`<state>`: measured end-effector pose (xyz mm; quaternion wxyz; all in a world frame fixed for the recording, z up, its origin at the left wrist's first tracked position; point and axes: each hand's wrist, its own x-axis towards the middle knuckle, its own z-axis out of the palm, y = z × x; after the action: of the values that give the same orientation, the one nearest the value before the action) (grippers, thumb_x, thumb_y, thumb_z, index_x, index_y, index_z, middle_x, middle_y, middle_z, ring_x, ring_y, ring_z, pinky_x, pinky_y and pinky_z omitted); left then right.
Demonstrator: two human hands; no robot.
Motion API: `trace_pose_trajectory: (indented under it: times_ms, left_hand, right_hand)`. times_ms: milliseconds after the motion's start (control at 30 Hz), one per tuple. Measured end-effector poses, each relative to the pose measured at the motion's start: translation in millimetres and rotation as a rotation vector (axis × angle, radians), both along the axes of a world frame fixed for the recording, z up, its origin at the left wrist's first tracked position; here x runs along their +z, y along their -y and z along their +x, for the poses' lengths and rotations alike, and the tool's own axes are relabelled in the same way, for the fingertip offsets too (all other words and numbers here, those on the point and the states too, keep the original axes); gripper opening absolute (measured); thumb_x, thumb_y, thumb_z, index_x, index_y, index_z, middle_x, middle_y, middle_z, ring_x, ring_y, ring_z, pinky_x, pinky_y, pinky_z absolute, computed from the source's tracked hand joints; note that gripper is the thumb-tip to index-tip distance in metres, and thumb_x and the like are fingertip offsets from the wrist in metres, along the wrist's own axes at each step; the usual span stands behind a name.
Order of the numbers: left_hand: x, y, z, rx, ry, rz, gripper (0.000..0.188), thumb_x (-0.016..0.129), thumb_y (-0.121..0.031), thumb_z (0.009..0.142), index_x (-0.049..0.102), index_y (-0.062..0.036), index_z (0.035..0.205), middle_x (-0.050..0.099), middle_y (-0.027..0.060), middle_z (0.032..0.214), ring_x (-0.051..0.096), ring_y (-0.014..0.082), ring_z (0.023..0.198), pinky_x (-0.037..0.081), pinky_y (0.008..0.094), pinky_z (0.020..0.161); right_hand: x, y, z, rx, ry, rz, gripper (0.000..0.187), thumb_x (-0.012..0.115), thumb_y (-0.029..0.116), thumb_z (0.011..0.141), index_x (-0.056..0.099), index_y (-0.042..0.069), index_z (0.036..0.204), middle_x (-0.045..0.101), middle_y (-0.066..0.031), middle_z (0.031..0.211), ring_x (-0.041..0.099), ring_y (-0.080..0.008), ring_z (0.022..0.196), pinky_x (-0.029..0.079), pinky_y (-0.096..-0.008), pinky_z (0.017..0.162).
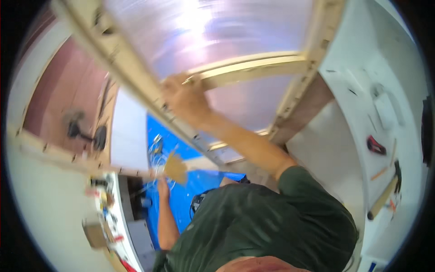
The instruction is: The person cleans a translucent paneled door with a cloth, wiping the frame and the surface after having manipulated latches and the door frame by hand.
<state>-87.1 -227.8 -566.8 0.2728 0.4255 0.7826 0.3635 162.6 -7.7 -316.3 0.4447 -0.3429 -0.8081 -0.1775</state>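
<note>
My right hand (186,97) reaches up and across, its fingers wrapped round the wooden frame (253,73) where a crossbar meets the long side rail. The frame holds translucent, shiny panels (253,102). A small metallic glint shows at the fingers; I cannot make out what it is. Lower on the left, my left hand (163,187) is closed at the edge of a tan, fan-shaped sheet (175,168), which looks thin and slightly blurred. The fingertips of this hand are partly hidden.
A blue tarp (183,199) with a coiled white cord (156,158) lies below. At right, a curved white surface bears a red and black tool (376,145) and a hammer (385,195). A narrow shelf (120,217) with small items stands left, below a black fan-like object (86,133).
</note>
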Motion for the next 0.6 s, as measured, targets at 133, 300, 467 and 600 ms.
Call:
trace_pose_trajectory:
  times_ms: [133,300,467,600]
  left_hand:
    - [-78.1,109.3,34.9,0.035,0.027,-0.259,0.043,0.049,-0.049,0.108,0.061,-0.0090,0.100,0.057,0.0024,0.083,0.053,0.0164,0.077,0.045,0.0337,0.072]
    - [-83.5,91.7,40.4,0.040,0.017,-0.261,0.043,0.049,-0.048,0.108,0.062,-0.0084,0.100,0.058,0.0037,0.084,0.053,0.0177,0.078,0.045,0.0346,0.072]
    - [-78.4,53.1,32.9,0.063,0.030,-0.160,0.042,0.049,-0.047,0.108,0.062,-0.0078,0.100,0.058,0.0049,0.084,0.054,0.0190,0.078,0.045,0.0354,0.072]
    - [-76.0,32.3,24.6,0.084,0.052,-0.106,0.042,0.049,-0.047,0.108,0.062,-0.0074,0.100,0.058,0.0059,0.085,0.054,0.0201,0.078,0.045,0.0361,0.073]
  right_hand:
    - [20.6,15.9,7.7,0.045,0.039,-0.067,0.033,0.062,0.024,0.087,0.067,0.004,0.114,0.059,-0.0096,0.111,0.053,-0.0272,0.110,0.040,-0.0512,0.090]
    - [19.2,2.0,27.5,0.023,0.145,0.006,0.031,0.059,0.025,0.088,0.071,0.003,0.107,0.059,-0.0066,0.109,0.051,-0.0248,0.104,0.040,-0.0465,0.087]
    - [51.7,23.4,43.2,0.161,0.275,-0.087,0.037,0.065,0.029,0.090,0.070,0.008,0.119,0.061,-0.0083,0.113,0.052,-0.0280,0.115,0.042,-0.0513,0.093]
    - [30.5,13.8,90.3,0.168,0.132,-0.023,0.034,0.065,0.026,0.094,0.066,0.008,0.123,0.062,-0.0129,0.117,0.054,-0.0342,0.123,0.041,-0.0548,0.102]
